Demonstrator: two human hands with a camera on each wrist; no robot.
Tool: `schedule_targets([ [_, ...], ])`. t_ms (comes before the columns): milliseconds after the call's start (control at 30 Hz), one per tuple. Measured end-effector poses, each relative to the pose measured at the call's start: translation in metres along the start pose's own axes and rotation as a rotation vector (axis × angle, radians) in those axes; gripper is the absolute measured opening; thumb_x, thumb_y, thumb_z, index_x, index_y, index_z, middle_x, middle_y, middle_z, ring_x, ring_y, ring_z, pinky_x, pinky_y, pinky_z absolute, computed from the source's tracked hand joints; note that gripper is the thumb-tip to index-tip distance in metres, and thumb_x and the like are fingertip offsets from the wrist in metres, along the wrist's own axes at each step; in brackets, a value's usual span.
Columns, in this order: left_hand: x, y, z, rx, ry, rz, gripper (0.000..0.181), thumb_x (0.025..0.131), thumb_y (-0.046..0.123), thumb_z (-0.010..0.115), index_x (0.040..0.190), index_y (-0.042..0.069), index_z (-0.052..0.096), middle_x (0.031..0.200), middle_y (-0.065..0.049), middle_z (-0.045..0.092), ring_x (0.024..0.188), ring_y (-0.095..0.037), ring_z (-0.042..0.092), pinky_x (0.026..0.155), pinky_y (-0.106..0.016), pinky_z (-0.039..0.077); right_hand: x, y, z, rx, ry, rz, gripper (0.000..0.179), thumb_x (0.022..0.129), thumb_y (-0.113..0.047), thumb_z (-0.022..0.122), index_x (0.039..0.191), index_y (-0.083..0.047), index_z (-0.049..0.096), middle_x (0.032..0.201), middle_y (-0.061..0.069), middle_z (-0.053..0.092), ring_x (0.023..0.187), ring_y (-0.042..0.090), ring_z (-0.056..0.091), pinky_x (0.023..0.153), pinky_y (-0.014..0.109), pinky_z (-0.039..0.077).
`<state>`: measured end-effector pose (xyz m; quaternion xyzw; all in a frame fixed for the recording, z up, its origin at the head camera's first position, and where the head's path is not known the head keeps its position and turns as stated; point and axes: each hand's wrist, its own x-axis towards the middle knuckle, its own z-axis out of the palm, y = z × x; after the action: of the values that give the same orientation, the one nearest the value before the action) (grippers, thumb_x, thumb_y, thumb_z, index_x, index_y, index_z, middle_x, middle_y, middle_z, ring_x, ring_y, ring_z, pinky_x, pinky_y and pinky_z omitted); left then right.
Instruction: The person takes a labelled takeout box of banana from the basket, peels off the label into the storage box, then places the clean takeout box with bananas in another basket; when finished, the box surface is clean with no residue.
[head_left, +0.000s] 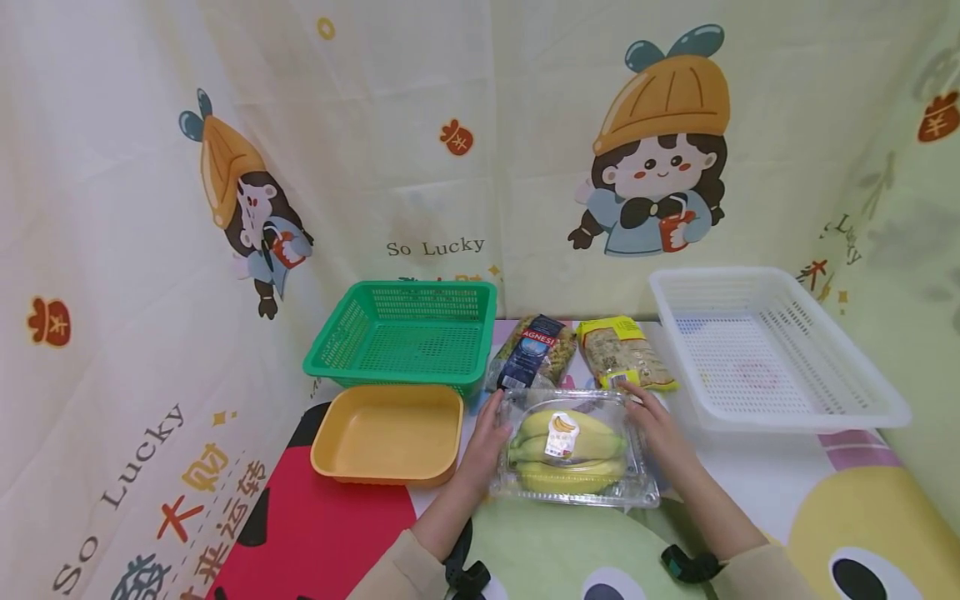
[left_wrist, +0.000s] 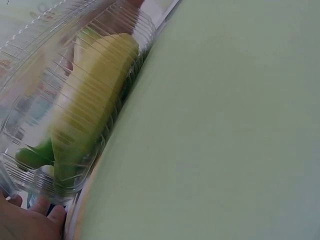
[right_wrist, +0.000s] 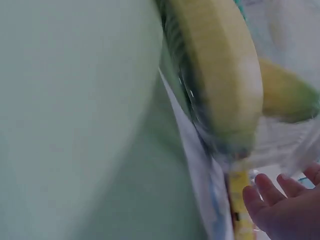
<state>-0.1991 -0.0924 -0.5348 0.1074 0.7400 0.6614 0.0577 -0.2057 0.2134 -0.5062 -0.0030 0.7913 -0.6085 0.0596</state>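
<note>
A clear plastic box of bananas (head_left: 566, 454) with a white label on its lid is in front of me, between my two hands. My left hand (head_left: 483, 442) is at the box's left side, and in the left wrist view its fingertips (left_wrist: 56, 215) press at the end of the box below the bananas. At the right side is my right hand (head_left: 656, 425), its fingers reaching along the rim toward the far corner. The right wrist view, partly blurred, shows these fingers (right_wrist: 267, 190) spread and relaxed close beside the clear plastic.
Behind the box lie a pasta bag (head_left: 534, 350) and a yellow-topped bag of grain-like food (head_left: 626, 354). An orange tray (head_left: 386, 479) and a green basket (head_left: 405, 375) stand on the left. To the right is a white basket (head_left: 795, 421). A printed curtain (head_left: 525, 83) hangs behind.
</note>
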Motion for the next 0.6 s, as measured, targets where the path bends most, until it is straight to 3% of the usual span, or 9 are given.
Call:
schedule_targets([
  [100, 0.001, -0.005, 0.001, 0.004, 0.005, 0.006, 0.064, 0.103, 0.031, 0.044, 0.160, 0.021, 0.017, 0.168, -0.006, 0.007, 0.154, -0.031, 0.007, 0.121, -0.062, 0.009, -0.003, -0.013, -0.010, -0.036, 0.009, -0.030, 0.057, 0.106, -0.039, 0.040, 0.154, -0.010, 0.032, 0.157, 0.023, 0.032, 0.142, 0.044, 0.032, 0.114, 0.064, 0.024],
  [267, 0.001, -0.005, 0.001, 0.018, 0.006, -0.006, 0.065, 0.102, 0.035, 0.044, 0.160, 0.021, 0.017, 0.167, -0.006, 0.008, 0.154, -0.032, 0.007, 0.120, -0.063, 0.009, -0.013, -0.040, -0.026, -0.105, 0.026, -0.049, 0.058, 0.104, -0.044, 0.044, 0.151, -0.012, 0.037, 0.154, 0.022, 0.038, 0.139, 0.044, 0.037, 0.110, 0.068, 0.030],
  [367, 0.002, -0.006, 0.001, 0.023, 0.004, -0.012, 0.066, 0.102, 0.037, 0.044, 0.160, 0.020, 0.016, 0.167, -0.006, 0.008, 0.154, -0.032, 0.006, 0.120, -0.063, 0.009, -0.018, -0.054, -0.029, -0.145, 0.023, -0.069, 0.056, 0.102, -0.046, 0.048, 0.146, -0.012, 0.044, 0.148, 0.018, 0.047, 0.128, 0.034, 0.051, 0.103, 0.056, 0.044],
  [500, 0.003, -0.007, 0.000, 0.025, 0.006, -0.011, 0.066, 0.102, 0.037, 0.043, 0.160, 0.020, 0.016, 0.167, -0.006, 0.008, 0.154, -0.031, 0.006, 0.121, -0.062, 0.009, -0.019, -0.066, -0.024, -0.158, -0.072, -0.120, 0.049, 0.100, -0.037, 0.057, 0.139, -0.007, 0.051, 0.129, 0.016, 0.057, 0.099, 0.023, 0.062, 0.084, 0.033, 0.054],
  [600, 0.003, -0.008, 0.000, 0.021, 0.008, -0.011, 0.065, 0.102, 0.036, 0.043, 0.160, 0.020, 0.017, 0.167, -0.006, 0.008, 0.154, -0.031, 0.006, 0.121, -0.062, 0.009, -0.019, -0.070, -0.014, -0.153, -0.185, -0.108, 0.045, 0.097, -0.031, 0.063, 0.134, -0.005, 0.055, 0.120, 0.017, 0.059, 0.082, 0.023, 0.062, 0.073, 0.033, 0.055],
])
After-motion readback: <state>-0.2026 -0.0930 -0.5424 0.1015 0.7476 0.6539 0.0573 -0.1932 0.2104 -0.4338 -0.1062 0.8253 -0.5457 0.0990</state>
